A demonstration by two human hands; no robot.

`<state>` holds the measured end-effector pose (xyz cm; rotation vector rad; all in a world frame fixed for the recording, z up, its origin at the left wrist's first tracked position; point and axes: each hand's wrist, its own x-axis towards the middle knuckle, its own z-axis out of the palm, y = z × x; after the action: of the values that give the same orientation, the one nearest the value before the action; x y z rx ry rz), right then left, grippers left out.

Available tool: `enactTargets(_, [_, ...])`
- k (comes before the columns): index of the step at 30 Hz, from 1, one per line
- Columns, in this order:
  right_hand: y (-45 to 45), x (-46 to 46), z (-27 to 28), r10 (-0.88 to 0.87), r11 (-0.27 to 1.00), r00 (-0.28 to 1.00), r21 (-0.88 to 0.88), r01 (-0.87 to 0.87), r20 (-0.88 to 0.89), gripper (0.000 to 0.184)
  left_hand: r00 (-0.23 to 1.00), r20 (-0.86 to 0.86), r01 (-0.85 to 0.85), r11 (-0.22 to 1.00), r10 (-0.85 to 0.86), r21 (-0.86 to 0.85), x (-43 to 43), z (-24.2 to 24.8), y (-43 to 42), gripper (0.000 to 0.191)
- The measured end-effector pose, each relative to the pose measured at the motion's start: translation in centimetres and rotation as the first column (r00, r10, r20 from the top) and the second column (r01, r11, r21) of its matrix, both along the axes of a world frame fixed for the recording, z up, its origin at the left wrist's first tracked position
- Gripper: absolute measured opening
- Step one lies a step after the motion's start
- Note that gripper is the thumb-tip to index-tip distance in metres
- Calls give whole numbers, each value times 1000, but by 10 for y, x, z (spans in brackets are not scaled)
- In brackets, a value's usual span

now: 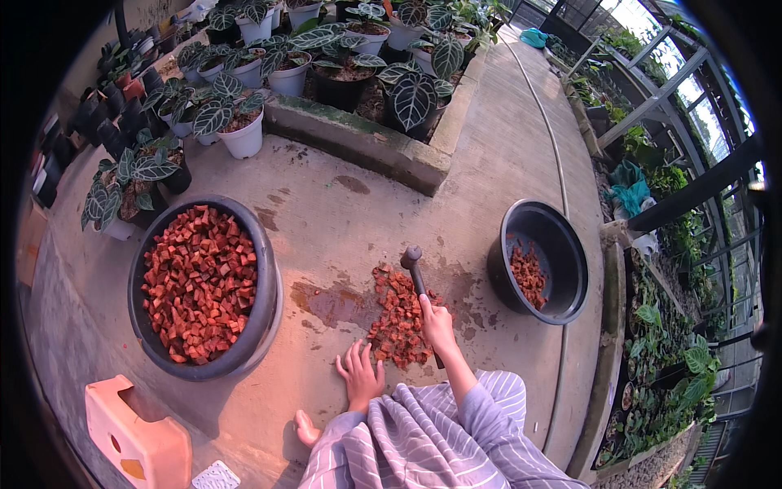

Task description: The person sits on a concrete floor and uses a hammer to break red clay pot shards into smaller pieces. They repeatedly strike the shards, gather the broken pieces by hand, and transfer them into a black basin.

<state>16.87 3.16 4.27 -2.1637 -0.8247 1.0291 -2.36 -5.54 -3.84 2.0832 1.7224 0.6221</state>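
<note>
My right hand [437,324] grips the dark handle of a hammer [416,269], its head raised over a heap of broken reddish-brown chunks [394,308] on the concrete floor. Beside the near left edge of that heap, my left hand [361,374] is spread with its fingers apart and holds nothing. To the left stands a large black tub [139,324] full of reddish cubes [198,284]. A smaller black bucket [565,263] on the right has a pile of small reddish pieces [528,275] along one side.
An orange-pink plastic stool [140,434] is at the lower left, near a white perforated piece [216,475]. Potted plants with pale-veined leaves [238,131] stand around a low concrete curb [360,143]. Along the right run a hose [553,131] and a planted bed [647,367].
</note>
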Motion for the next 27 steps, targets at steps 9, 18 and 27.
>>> enactTargets(9, [-14,9,-7,57,994,997,-97,-52,52,70,1000,-7,-16,999,16,43,3,4,5,50])
enactTargets(18, [-35,9,-14,80,994,983,-92,-66,167,72,1000,5,-14,1000,14,12,3,5,3,49])
enactTargets(27, [-32,25,-14,-10,1000,992,-24,13,125,70,1000,3,-11,1000,11,11,2,4,3,49])
